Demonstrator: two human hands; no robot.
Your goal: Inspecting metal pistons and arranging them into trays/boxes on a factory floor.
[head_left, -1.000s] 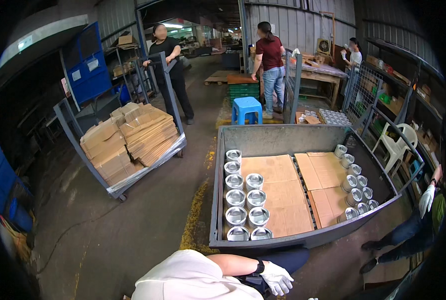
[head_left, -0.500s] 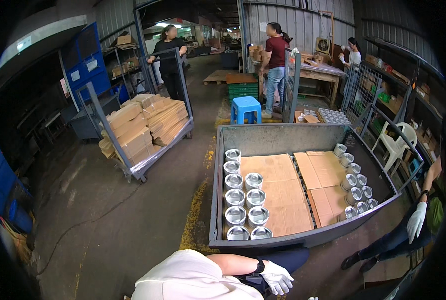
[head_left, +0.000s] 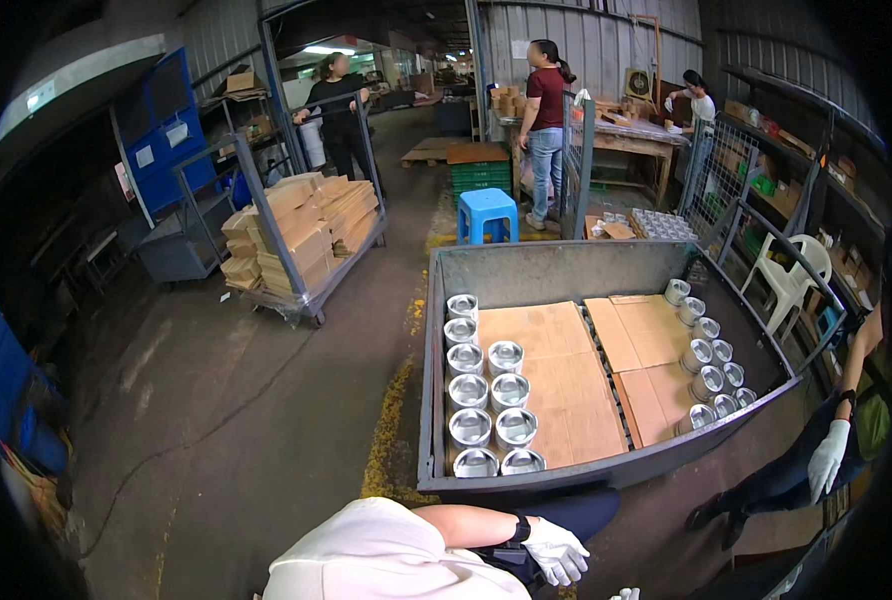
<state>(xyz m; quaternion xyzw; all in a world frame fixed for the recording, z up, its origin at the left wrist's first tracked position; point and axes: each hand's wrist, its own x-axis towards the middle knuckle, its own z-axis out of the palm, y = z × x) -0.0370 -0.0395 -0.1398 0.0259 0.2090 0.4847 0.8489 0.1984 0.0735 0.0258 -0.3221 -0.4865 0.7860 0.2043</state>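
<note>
In a white glove, my left hand (head_left: pixel 556 552) hangs over the near side of a grey metal bin cart (head_left: pixel 566 487), with a dark band on the wrist. Its fingers are loosely bent and partly apart, with nothing seen in them. A small white patch at the lower edge, just right of it, looks like the fingertips of my right hand (head_left: pixel 626 594); the rest is out of view. Inside the cart, silver metal pistons (head_left: pixel 471 428) stand in columns along the left. More pistons (head_left: pixel 699 353) line the right side. Brown cardboard sheets (head_left: pixel 546 390) lie between them.
A co-worker's gloved hand (head_left: pixel 828 460) hangs at the right. At the left, a person stands behind a trolley (head_left: pixel 266 215) stacked with folded cardboard (head_left: pixel 311 240). Beyond the bin cart are a blue stool (head_left: pixel 487 212), a white chair (head_left: pixel 791 275) and two people near a worktable (head_left: pixel 616 130).
The cardboard trolley has turned and shifted slightly right and away. The co-worker's gloved hand at the right has moved a little left. My left hand stays nearly where it was.
</note>
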